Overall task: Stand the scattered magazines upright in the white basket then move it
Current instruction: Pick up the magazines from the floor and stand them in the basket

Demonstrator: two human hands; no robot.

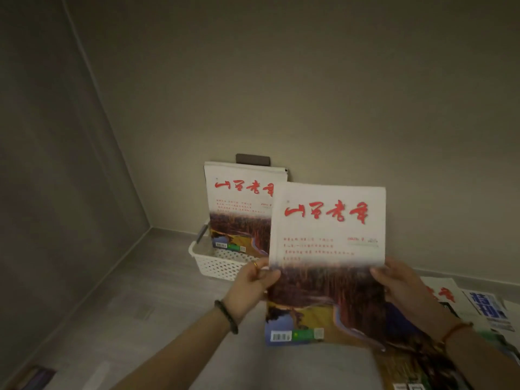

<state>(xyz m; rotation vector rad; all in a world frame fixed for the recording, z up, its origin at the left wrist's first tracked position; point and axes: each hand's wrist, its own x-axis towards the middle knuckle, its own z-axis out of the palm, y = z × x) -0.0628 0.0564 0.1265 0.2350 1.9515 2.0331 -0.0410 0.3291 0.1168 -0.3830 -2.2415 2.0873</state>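
White-covered magazine with red title lettering (327, 249), upright with its long axis vertical, pinched at mid-height edges by left hand (249, 284) and right hand (399, 285); white perforated plastic basket (213, 263) at 10 o'clock, nearer left hand.

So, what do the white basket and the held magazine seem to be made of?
White basket: probably moulded plastic, matte, since its wall has regular punched holes.
Held magazine: paper with a printed, perhaps lightly coated cover; it looks thin, gripped at both edges by the left hand and the right hand.
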